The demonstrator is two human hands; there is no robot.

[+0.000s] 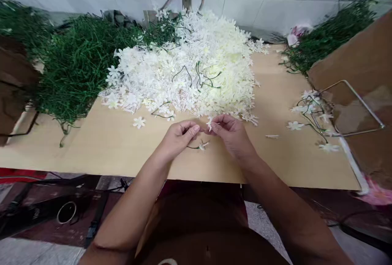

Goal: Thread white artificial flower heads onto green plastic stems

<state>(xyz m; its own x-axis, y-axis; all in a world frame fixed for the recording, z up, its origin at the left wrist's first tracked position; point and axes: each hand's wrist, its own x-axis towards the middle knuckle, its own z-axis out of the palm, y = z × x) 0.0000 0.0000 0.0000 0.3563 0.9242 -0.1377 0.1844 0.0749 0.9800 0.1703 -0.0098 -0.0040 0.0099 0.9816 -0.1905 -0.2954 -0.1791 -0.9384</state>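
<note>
My left hand [183,135] is closed in a pinch near the front middle of the table. From under its fingers runs a thin green artificial stem [192,147] with a white flower [202,145] at its end. Close beside it, my right hand [230,132] pinches a small white artificial flower [209,123] between thumb and fingers. The fingertips of both hands nearly meet, and the exact point where the stem is gripped is hidden. Just beyond my hands lies a large heap of white and cream artificial flowers [183,69], with a few green stems on top.
A pile of green artificial stems [79,61] lies left, another green bunch [333,38] at the back right. Finished-looking white sprays [309,108] rest by a bent metal wire frame [367,110] and cardboard box [361,61]. One loose flower [139,122] lies on the table [116,150].
</note>
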